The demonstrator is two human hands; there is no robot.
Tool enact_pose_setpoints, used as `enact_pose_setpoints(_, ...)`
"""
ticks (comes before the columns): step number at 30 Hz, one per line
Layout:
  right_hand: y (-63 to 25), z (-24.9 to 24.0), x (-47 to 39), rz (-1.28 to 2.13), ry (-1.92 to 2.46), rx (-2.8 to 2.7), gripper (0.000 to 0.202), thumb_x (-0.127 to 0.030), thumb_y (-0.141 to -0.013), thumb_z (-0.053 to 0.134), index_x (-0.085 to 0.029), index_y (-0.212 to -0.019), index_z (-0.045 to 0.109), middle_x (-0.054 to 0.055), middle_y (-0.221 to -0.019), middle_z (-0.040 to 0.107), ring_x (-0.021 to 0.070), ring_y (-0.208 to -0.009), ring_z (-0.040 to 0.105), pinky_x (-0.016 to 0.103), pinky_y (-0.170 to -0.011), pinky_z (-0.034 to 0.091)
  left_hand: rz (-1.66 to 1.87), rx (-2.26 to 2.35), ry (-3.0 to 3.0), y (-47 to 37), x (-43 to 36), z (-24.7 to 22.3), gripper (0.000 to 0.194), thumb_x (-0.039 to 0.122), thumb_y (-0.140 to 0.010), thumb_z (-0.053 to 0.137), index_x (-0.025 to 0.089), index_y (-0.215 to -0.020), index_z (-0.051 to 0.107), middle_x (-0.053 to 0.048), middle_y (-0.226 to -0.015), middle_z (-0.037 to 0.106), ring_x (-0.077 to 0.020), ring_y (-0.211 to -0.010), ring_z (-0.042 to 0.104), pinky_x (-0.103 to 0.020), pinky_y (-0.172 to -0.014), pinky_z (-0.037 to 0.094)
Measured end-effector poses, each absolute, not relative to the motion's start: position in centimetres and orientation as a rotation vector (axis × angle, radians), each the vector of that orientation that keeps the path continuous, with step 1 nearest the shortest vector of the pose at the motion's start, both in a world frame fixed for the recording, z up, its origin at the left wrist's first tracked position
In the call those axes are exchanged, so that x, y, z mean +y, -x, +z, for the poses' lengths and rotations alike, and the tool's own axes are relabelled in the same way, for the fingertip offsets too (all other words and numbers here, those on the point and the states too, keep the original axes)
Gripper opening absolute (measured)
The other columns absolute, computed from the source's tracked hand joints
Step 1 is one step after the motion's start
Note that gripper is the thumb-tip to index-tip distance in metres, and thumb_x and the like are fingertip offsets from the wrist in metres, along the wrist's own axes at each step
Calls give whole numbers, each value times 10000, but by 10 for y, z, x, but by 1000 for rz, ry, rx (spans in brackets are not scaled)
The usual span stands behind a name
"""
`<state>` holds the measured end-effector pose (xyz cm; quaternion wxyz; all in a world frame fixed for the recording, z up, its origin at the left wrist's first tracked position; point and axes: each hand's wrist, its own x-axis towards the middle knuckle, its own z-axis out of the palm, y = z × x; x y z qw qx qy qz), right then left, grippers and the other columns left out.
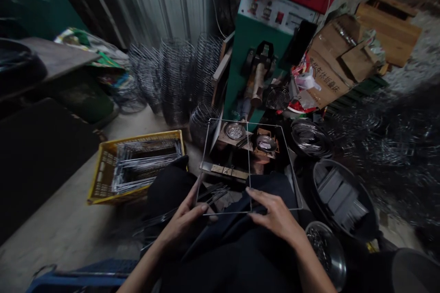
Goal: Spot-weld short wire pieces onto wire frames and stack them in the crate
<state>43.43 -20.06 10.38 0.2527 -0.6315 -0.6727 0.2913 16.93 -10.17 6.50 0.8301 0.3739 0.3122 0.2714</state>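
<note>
Watching from over here, I'm seeing a wire frame hovering over the person's lap, no desk carrying it. The left hand is curling part-closed around its near left corner, and the right hand is gripping low on the middle rod, thumb and forefinger sitting a bit apart. I'm guessing it's weighing very little and feeling stiff, though those thin rods are probably asking to bend if squeezed hard. It's looking smooth, so maybe slightly slippery. For grip, I'd be going for the corners or where the middle rod is meeting the near wire.

Room-wise, the far edge is reaching toward the small shelf with the metal dish, under the green machine, so I'd be watching for snags. The right side is running near the black tub. Lifting is looking roomier, or swinging left above the yellow basket.
</note>
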Motion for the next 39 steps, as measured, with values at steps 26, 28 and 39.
enact_pose_setpoints(26,-478,77,-107,183,1799,-1876,616,-352,-830,749,-227,-1395,539,84,-1284,654,244,-1135,649,323,-981,504,718,597,-820,-217,4,50,1031,135,-763,708,298,-1565,82,14,-755,709,-171,-656,695,-265,-646,559)
enact_pose_setpoints(28,-495,83,-69,70,1854,-1848,577,-418,-808,761,-209,-1323,607,98,-1239,679,269,-1123,652,351,-974,505,745,548,-841,-235,43,55,1033,102,-764,674,273,-1568,47,20,-695,694,-179,-625,696,-273,-614,562)
enact_pose_setpoints(39,-554,87,41,-5,1743,-1774,414,-326,-838,730,-162,-1213,671,120,-1154,711,255,-1077,666,361,-964,495,821,496,-869,-286,153,63,963,49,-788,591,250,-1567,63,9,-662,680,-199,-645,720,-292,-597,583)
